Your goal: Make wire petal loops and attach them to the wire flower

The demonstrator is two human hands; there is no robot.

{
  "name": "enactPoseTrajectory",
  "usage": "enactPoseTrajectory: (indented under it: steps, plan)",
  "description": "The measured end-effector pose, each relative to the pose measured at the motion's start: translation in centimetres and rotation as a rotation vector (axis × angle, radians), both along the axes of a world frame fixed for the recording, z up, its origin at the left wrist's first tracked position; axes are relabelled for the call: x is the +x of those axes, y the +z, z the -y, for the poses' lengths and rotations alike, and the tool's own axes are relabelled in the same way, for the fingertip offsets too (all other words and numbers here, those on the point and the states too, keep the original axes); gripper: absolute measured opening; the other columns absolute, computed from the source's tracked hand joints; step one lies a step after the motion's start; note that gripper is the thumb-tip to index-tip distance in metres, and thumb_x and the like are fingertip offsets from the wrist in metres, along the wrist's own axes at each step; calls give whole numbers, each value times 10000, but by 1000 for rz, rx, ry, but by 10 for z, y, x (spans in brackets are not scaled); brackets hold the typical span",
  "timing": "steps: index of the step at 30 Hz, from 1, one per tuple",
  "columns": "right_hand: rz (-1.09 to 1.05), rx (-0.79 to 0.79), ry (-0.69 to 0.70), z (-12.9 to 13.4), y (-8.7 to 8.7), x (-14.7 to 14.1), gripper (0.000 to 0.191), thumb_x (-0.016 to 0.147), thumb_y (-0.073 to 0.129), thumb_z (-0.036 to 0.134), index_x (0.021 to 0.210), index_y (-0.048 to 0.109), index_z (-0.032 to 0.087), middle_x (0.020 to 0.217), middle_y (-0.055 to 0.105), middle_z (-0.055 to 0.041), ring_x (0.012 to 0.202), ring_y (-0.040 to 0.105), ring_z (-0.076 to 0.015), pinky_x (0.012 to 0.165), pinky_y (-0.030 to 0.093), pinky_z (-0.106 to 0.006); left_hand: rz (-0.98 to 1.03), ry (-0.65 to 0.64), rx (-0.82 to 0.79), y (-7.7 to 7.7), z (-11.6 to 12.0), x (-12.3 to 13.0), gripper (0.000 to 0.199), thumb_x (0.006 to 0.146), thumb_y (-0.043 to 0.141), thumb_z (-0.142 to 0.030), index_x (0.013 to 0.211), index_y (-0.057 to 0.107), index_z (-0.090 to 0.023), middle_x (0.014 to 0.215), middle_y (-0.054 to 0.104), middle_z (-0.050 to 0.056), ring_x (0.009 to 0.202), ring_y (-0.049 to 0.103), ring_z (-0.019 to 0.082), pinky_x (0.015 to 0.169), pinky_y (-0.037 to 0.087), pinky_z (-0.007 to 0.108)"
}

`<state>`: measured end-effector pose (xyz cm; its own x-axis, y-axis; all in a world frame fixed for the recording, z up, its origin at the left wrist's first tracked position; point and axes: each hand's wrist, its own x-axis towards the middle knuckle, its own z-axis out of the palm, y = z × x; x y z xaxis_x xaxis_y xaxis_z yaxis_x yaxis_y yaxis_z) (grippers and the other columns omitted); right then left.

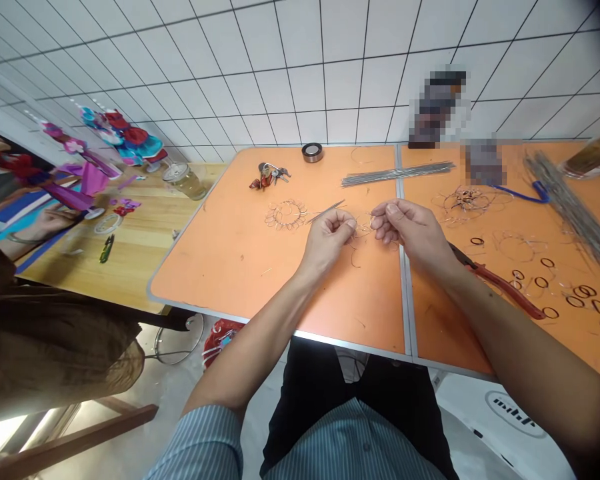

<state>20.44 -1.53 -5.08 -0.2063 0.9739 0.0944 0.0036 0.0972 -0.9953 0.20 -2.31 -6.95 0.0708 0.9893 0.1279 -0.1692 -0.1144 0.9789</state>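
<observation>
Both my hands are pinched around a thin, looped wire piece (363, 228) above the orange table. My left hand (330, 233) has its thumb and forefinger pressed together on the wire's left side. From the right, the fingertips of my right hand (405, 227) close on the same wire. Just left of my left hand lies a wire ring with petal-like loops (286, 215). A thin pointed rod (327, 211) rests behind that hand. Pliers with red handles (510, 288) lie partly under my right forearm.
Straight metal wires (395, 175) lie at the back, with a bigger bundle (575, 207) at right. Tangled wire (465, 199), several small dark rings (541, 283), keys (270, 176) and a tape roll (312, 153) are on the table. Another person's hand (55, 221) is at the wooden table, left.
</observation>
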Motion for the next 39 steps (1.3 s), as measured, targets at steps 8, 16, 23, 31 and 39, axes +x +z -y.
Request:
enactPoseTrajectory:
  steps: [8, 16, 23, 31, 39]
  plan:
    - [621, 571, -40, 5, 7, 5, 224, 1069, 665, 349, 1117, 824, 198, 1110, 785, -92, 983, 707, -191, 826, 514, -325, -231, -25, 111, -2, 4, 2, 213, 909, 813, -323, 801, 676, -202, 702, 577, -23, 663, 487, 123, 655, 366, 292]
    - [1108, 925, -68, 11, 5, 4, 296, 1150, 535, 269, 1021, 787, 183, 1027, 739, -94, 975, 626, -207, 784, 374, -347, -290, -10, 130, -3, 3, 3, 146, 889, 750, -236, 766, 680, -198, 681, 591, -25, 643, 490, 120, 640, 349, 292]
    - [1128, 956, -197, 15, -3, -4, 226, 1094, 502, 201, 964, 685, 179, 950, 688, -115, 903, 560, -231, 811, 371, -381, -93, -57, -29, -7, 5, 9, 189, 876, 814, -329, 803, 709, -190, 767, 716, 16, 679, 579, 116, 677, 455, 270]
    - [916, 757, -257, 11, -8, -5, 144, 1062, 546, 204, 1037, 685, 176, 1017, 727, -92, 914, 623, -198, 802, 408, -351, 119, -78, -232, -6, 11, 18, 141, 825, 803, -294, 820, 711, -188, 788, 733, 19, 623, 575, 93, 625, 460, 251]
    - [1187, 835, -55, 15, 3, 0, 239, 1116, 551, 236, 1054, 780, 208, 1082, 715, -85, 933, 573, -186, 666, 244, -319, -227, 19, -29, -8, 4, 5, 171, 877, 710, -165, 716, 661, -190, 701, 657, -5, 659, 524, 113, 659, 399, 274]
